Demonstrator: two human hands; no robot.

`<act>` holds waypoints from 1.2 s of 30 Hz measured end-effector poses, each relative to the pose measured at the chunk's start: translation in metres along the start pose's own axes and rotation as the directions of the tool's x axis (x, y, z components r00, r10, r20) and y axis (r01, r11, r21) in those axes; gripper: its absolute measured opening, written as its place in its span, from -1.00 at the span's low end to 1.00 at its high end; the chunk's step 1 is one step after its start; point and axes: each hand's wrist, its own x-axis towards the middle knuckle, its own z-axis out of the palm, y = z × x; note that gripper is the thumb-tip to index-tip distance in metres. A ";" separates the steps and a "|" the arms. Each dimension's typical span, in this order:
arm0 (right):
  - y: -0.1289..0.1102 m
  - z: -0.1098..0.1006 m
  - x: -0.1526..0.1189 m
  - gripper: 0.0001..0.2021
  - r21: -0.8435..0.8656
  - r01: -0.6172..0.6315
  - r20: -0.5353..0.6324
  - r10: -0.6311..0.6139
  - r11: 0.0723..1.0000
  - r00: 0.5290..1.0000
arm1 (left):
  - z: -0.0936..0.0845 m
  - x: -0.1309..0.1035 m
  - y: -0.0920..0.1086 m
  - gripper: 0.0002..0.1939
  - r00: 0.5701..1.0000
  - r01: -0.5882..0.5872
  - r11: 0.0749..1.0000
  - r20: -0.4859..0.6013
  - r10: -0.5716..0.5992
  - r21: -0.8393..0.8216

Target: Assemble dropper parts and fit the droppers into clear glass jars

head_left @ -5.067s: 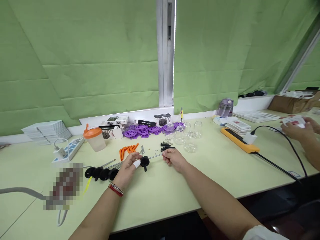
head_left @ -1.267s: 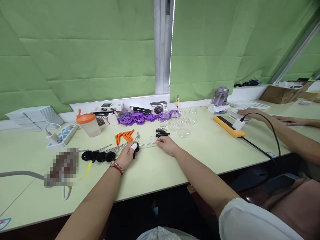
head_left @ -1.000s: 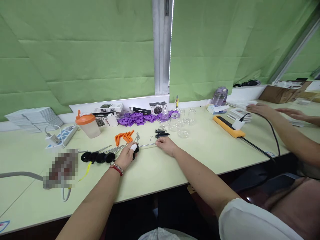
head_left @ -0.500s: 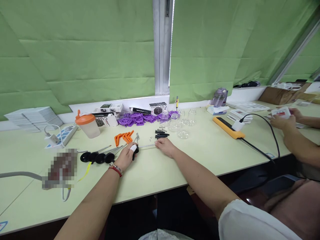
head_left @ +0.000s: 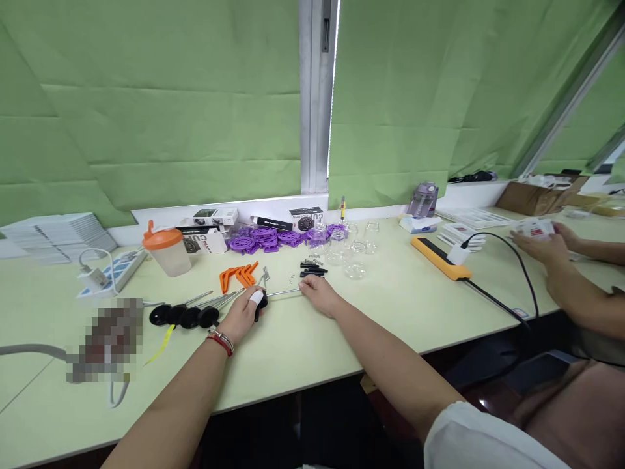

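My left hand (head_left: pixel 239 317), with a white covering on the thumb, is closed around a small black part (head_left: pixel 262 301). From that part a thin metal rod (head_left: pixel 284 292) runs to the right. The far end of the rod is pinched in the closed fingers of my right hand (head_left: pixel 316 294), which hide its tip. To the left lie several black round pieces with metal rods (head_left: pixel 189 316). Just beyond my hands are orange bent pieces (head_left: pixel 238 276), black cylindrical parts (head_left: pixel 312 270), small springs (head_left: pixel 315 259) and tiny metal bits (head_left: pixel 291 280).
Purple plastic parts (head_left: pixel 263 240) and clear glass jars (head_left: pixel 354 267) stand at the back. An orange-lidded cup (head_left: pixel 166 251) and a white power strip (head_left: pixel 114 273) are on the left. On the right are a yellow power strip (head_left: pixel 439 258) and another person's hands (head_left: pixel 544 244).
The whole view has shifted slightly. Both my hands keep their hold on the black part and rod, with hardly any movement relative to the table.
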 end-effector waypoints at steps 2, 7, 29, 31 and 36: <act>-0.001 -0.001 0.000 -0.75 -0.028 0.011 0.003 -0.011 1.000 1.000 | 0.000 0.000 0.000 -0.60 1.000 0.011 1.000 0.002 -0.011 -0.002; -0.003 -0.003 -0.001 -0.72 -0.097 0.014 0.028 -0.011 0.995 1.000 | -0.001 0.000 -0.001 -0.61 0.999 0.042 0.999 0.018 -0.042 0.006; 0.008 0.001 0.003 -0.88 0.342 0.002 0.087 -0.034 0.940 0.996 | 0.000 -0.002 0.001 -0.60 1.000 0.029 0.999 -0.008 -0.029 -0.020; 0.009 0.002 0.004 -0.87 0.350 -0.002 0.086 -0.030 0.937 0.996 | 0.000 -0.002 0.000 -0.59 1.000 0.020 1.000 -0.004 -0.020 -0.022; 0.010 0.002 0.005 -0.82 0.379 0.016 0.075 -0.048 0.925 0.996 | -0.001 -0.001 -0.002 -0.59 1.000 0.009 1.000 0.005 -0.009 -0.006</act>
